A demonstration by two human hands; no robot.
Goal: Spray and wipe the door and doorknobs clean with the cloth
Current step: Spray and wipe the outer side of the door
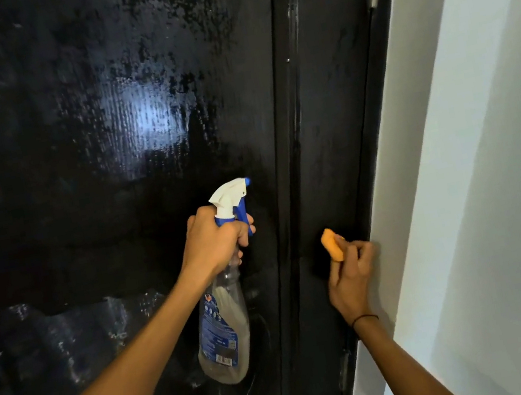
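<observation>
A glossy black door (105, 155) is filling most of the view, its large panel showing wet streaks and a bright patch of reflected light in the middle, with duller smeared areas lower down on the left. Along its right side a raised vertical stile (324, 151) is running from top to bottom, and beyond that a pale grey wall (494, 190) is taking up the right of the view. The person's left hand (214, 240) is reaching up from the lower left, its grip clamped round the neck of a clear spray bottle (222, 336), fingers wrapping the blue trigger beneath the white and blue spray head (232, 193), whose nozzle is pointing up and to the right at the door. The bottle is hanging below the hand, slightly tilted, with a blue label facing the camera. The right hand (350, 279) is coming up near the door's right edge, its grip clamped on a small orange cloth (332, 244), which is bunched between the fingers and thumb and is being held against the black stile just beside the wall. A thin dark band (364, 319) is sitting round the right wrist. No doorknob is showing clearly in this view.
</observation>
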